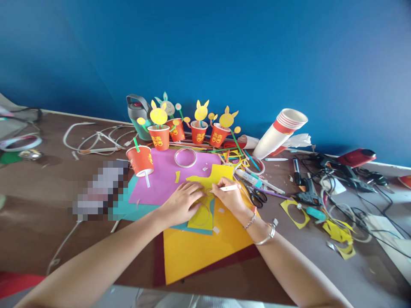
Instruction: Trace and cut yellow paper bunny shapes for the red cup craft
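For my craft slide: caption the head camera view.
Left hand presses yellow paper flat on a cluttered table; right hand holds a white pen to it, red cups behind.

bright daylight, soft shadows, wide-angle bend at edges, pixelated patch (99, 190) left, hands sharp.

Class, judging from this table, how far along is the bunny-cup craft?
Done: the upright red cups at the back carry bunny heads. In hand: the left hand presses a yellow sheet flat while the right hand holds a white pen to it. Probably left: the lone cup with only a straw, and the stacked cups.
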The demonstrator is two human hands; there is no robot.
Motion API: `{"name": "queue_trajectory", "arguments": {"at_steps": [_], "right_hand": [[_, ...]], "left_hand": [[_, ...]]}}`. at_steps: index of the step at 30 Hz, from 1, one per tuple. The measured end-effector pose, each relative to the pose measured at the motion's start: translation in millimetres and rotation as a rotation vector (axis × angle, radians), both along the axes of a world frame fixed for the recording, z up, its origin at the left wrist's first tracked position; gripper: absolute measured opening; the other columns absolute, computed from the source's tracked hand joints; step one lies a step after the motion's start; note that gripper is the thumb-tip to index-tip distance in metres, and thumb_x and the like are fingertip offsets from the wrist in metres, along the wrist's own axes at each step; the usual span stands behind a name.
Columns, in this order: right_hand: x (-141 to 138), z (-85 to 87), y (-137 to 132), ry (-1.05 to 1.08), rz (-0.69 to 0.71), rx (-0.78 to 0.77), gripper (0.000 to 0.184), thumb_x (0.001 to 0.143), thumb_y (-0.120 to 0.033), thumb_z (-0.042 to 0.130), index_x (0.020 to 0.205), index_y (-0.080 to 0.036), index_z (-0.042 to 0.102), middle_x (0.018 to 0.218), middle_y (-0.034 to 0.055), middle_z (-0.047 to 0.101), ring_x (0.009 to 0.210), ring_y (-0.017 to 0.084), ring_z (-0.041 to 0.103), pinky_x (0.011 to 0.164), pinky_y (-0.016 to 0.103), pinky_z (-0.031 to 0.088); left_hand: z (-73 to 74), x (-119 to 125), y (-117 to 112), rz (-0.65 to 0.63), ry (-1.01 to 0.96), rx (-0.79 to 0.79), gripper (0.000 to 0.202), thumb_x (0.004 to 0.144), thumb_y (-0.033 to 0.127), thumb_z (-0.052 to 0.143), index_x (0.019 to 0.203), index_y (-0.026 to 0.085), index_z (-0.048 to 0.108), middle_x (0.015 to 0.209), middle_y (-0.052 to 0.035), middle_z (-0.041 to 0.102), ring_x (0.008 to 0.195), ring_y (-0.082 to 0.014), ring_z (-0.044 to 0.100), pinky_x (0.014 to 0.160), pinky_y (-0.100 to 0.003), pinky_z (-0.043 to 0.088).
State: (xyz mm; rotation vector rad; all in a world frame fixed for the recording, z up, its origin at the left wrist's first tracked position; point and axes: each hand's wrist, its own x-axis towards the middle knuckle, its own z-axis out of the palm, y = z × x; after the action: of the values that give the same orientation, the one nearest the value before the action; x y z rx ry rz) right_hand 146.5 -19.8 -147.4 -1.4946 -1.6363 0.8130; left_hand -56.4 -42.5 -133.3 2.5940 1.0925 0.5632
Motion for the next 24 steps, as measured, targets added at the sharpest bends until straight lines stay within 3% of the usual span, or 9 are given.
{"name": "queue_trajectory", "arguments": {"at_steps": [12, 24], "right_hand": [[-0.6, -1.9, 0.2, 0.012, -0.014, -0.019, 0.032, 0.076, -0.043, 0.058, 0.058, -0.024, 0.039, 0.052, -0.0047, 0.045, 0.051, 0.013, 0.042, 0.048, 0.027, 0.033], [-2.2, -2.1, 1.3, -0.072, -0.060, 0.069, 0.030, 0.071, -0.035, 0.055, 0.054, -0.024, 0.033, 0.049, -0.0066, 0.037, 0.048, 0.012, 0.034, 0.045, 0.026, 0.029]], "left_hand": [[-0.3, -0.2, -0.2, 0.000, 0.001, 0.003, 0.028, 0.086, 0.012, 0.057, 0.112, 0.019, 0.063, 0.122, -0.0096, 0.062, 0.119, -0.0268, 0.055, 0.102, -0.046, 0.048], [1.1, -0.6, 0.1, 0.000, -0.011, 0.009, 0.029, 0.085, 0.011, 0.057, 0.111, 0.020, 0.064, 0.122, -0.0095, 0.062, 0.119, -0.0264, 0.056, 0.101, -0.046, 0.049]]}}
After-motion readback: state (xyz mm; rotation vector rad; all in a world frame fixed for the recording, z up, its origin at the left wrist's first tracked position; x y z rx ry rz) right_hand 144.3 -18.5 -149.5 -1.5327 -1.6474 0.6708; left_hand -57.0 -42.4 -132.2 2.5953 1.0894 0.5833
